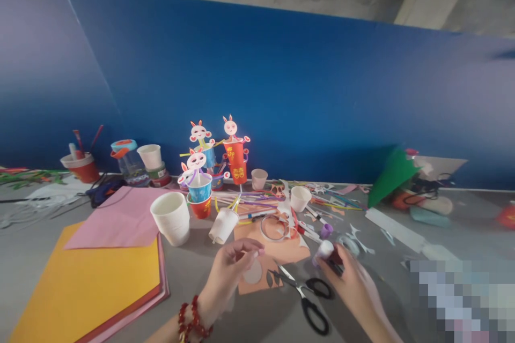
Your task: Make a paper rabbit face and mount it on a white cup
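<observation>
My left hand [231, 262], with red bead bracelets at its wrist, pinches a small pinkish paper piece [260, 252] between thumb and fingers. My right hand [352, 273] is closed around a glue stick [324, 251] whose white end points up and left; part of it is hidden by the fingers. Beneath and between my hands lie black-handled scissors [301, 290], spread apart, their blades over a cut orange paper [251, 285] with a round hole. A purple cap [326, 231] rests just behind the glue stick. Close behind my left hand, a white paper cup [223, 226] lies tilted.
Cup figures with rabbit heads [200, 190] stand at the back middle, beside a red cup figure [235, 161]. A tall white cup [172, 220] stands by pink [116, 220] and yellow sheets [100, 278] at left. A tape roll [274, 228] and scraps lie behind my hands.
</observation>
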The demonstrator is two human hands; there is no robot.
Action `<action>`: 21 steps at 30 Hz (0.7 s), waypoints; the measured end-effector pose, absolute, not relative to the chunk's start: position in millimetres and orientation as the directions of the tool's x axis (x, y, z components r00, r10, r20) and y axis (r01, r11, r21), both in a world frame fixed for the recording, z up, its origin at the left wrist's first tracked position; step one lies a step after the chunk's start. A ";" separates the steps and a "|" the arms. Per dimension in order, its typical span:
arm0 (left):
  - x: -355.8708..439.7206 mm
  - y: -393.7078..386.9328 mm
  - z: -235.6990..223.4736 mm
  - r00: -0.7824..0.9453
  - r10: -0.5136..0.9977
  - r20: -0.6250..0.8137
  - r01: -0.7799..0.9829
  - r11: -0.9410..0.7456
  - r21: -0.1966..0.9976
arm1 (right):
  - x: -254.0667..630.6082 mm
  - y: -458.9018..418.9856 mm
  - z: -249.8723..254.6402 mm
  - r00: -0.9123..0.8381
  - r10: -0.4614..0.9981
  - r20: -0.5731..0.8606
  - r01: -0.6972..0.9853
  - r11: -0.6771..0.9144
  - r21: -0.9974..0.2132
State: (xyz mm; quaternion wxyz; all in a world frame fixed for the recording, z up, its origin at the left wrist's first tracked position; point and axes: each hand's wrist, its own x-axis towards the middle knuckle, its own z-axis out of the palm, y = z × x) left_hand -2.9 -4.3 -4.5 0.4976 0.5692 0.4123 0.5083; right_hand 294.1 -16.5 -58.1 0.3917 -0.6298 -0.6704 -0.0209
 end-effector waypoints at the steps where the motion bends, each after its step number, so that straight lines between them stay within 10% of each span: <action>1: -3.1 -4.5 -3.9 0.151 0.968 0.201 -0.021 -0.200 0.979 | 295.1 -18.8 -55.0 0.103 0.827 0.552 0.855 0.209 -0.474; 7: -2.4 -13.7 12.9 0.173 0.765 0.620 0.195 -0.644 0.740 | 275.8 -49.5 -20.6 0.209 0.779 0.591 0.707 0.297 -0.642; 12: -5.6 -23.6 19.9 0.315 0.456 0.832 0.307 -0.879 0.365 | 217.6 -55.8 -2.3 -0.074 0.996 0.048 0.054 0.052 -0.997; 16: -13.3 -27.4 17.1 0.417 0.351 0.838 0.362 -0.910 0.202 | 188.2 -47.6 11.2 -0.312 0.936 -0.161 -0.284 -0.253 -0.925; 21: -17.3 -28.9 19.0 0.477 0.264 0.838 0.415 -0.909 0.050 | 186.8 -41.2 20.6 -0.408 0.871 -0.274 -0.316 -0.416 -0.853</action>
